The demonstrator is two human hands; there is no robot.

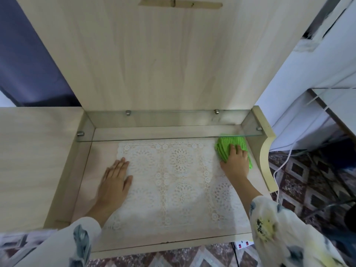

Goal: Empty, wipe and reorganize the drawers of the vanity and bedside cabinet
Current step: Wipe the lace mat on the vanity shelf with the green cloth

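Note:
A pale wooden vanity surface [81,170] lies below me, covered by a white lace mat [173,180]. My left hand [114,182] rests flat on the mat's left edge, fingers straight. My right hand [236,162] presses a green cloth [229,145] onto the surface at the back right corner, partly under a glass shelf [173,132]. The fingers lie over the cloth, slightly bent.
A tall wooden back panel [154,54] rises behind the glass shelf, which sits on metal pegs. A lower wooden top [28,160] adjoins on the left. White cables [285,160] trail over the patterned floor [308,180] at right. A white table edge [337,105] stands further right.

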